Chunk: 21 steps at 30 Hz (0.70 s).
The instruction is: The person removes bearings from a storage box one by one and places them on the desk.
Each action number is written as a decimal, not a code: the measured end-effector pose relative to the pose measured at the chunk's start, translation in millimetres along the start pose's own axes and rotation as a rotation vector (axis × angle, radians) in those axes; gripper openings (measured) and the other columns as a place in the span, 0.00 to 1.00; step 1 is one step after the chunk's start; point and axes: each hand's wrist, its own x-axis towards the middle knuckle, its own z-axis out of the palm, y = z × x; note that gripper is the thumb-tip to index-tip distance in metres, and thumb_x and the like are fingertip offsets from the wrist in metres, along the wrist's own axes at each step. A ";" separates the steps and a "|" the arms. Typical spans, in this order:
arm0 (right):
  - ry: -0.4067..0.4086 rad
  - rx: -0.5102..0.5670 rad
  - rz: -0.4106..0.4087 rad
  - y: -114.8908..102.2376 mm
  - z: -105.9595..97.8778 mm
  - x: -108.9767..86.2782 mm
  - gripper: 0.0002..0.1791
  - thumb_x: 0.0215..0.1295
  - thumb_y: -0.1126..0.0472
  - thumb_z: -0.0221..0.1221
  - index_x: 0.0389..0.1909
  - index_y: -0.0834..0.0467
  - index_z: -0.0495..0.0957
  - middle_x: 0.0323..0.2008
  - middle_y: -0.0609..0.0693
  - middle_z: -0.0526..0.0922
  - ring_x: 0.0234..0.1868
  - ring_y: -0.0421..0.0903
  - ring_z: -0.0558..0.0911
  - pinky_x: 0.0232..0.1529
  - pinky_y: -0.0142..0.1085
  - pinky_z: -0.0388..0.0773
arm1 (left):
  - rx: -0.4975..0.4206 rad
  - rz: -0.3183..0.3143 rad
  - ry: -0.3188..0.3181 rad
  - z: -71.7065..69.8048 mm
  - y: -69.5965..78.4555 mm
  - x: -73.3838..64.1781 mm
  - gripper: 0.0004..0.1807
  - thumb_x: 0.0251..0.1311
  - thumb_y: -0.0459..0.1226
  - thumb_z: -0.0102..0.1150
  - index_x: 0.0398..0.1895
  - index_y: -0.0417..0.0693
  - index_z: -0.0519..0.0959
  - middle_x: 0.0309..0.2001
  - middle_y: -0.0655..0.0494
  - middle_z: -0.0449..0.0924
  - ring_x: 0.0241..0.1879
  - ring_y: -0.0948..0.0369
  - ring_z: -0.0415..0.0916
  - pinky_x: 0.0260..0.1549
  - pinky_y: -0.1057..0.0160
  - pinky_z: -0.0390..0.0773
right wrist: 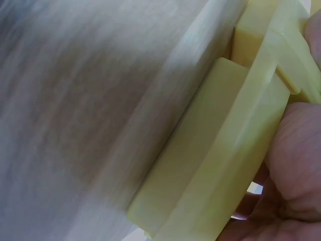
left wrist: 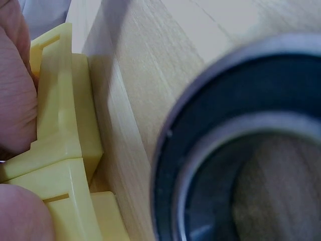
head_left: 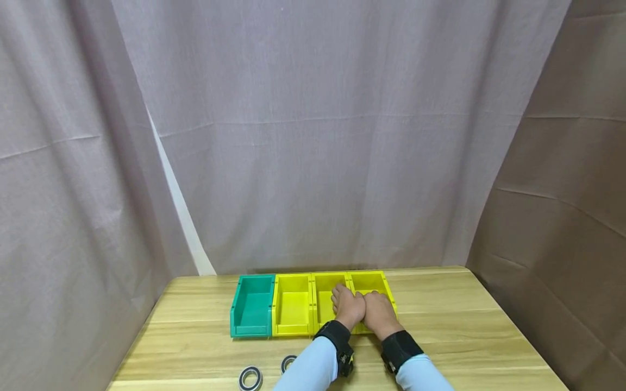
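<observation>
Both hands are side by side over the right end of a row of bins. My left hand (head_left: 350, 308) reaches over the third bin (head_left: 323, 304), a yellow one, with its fingers bent. Against it, my right hand (head_left: 380, 311) is over the rightmost yellow bin (head_left: 368, 279). In the right wrist view, the right palm (right wrist: 296, 155) is close at the yellow bin's front edge (right wrist: 235, 145). The left wrist view shows part of the left hand (left wrist: 22, 216) at the neighbouring bin's rim. Most fingertips are hidden; I cannot tell whether they grip anything.
A green bin (head_left: 252, 304) and another yellow bin (head_left: 293, 304) continue the row to the left. Two ring bearings (head_left: 250, 378) lie on the wooden table (head_left: 195, 336) near its front, one partly behind the left sleeve. Grey curtains (head_left: 313, 136) hang behind the table.
</observation>
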 end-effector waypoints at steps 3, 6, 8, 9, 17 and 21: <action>0.013 0.012 -0.006 1.0 -1.2 -1.2 0.07 0.60 0.69 0.67 0.23 0.60 0.84 0.23 0.52 0.83 0.32 0.54 0.83 0.41 0.49 0.80 | -0.018 0.007 -0.009 0.6 -0.4 0.6 0.27 0.73 0.35 0.54 0.66 0.24 0.64 0.58 0.32 0.66 0.57 0.38 0.63 0.59 0.32 0.64; 0.024 0.022 -0.017 0.5 -2.7 -3.4 0.07 0.60 0.69 0.66 0.23 0.59 0.83 0.23 0.53 0.83 0.31 0.54 0.83 0.39 0.49 0.80 | -0.021 -0.002 -0.017 0.2 -0.5 0.2 0.28 0.73 0.35 0.53 0.67 0.24 0.63 0.59 0.32 0.65 0.58 0.37 0.63 0.60 0.32 0.64; 0.028 0.028 -0.021 -0.5 -3.0 -5.2 0.08 0.60 0.70 0.66 0.22 0.59 0.83 0.23 0.52 0.83 0.31 0.54 0.82 0.38 0.48 0.80 | -0.021 -0.010 -0.022 -0.6 -0.7 -0.1 0.29 0.72 0.35 0.53 0.68 0.23 0.62 0.60 0.31 0.65 0.58 0.37 0.62 0.60 0.32 0.63; 0.035 0.027 -0.028 -1.2 -3.3 -6.5 0.09 0.59 0.70 0.66 0.22 0.59 0.82 0.23 0.52 0.83 0.31 0.53 0.82 0.38 0.48 0.80 | -0.022 -0.013 -0.026 -1.1 -1.0 -0.2 0.29 0.72 0.35 0.53 0.69 0.23 0.62 0.61 0.31 0.65 0.58 0.37 0.62 0.60 0.32 0.63; 0.098 0.027 -0.032 -5.8 -6.0 -23.0 0.07 0.58 0.73 0.67 0.36 0.62 0.88 0.26 0.51 0.83 0.34 0.52 0.82 0.40 0.47 0.81 | -0.032 -0.025 -0.048 -4.9 -0.9 -1.6 0.31 0.71 0.34 0.54 0.72 0.25 0.60 0.64 0.30 0.63 0.60 0.37 0.62 0.62 0.32 0.62; 0.081 0.028 0.021 -11.6 -11.7 -32.0 0.15 0.63 0.72 0.66 0.51 0.66 0.88 0.38 0.58 0.86 0.41 0.55 0.84 0.48 0.50 0.84 | -0.032 -0.032 -0.055 -5.9 -0.1 -1.2 0.32 0.72 0.34 0.54 0.73 0.24 0.59 0.67 0.28 0.63 0.63 0.35 0.61 0.65 0.29 0.61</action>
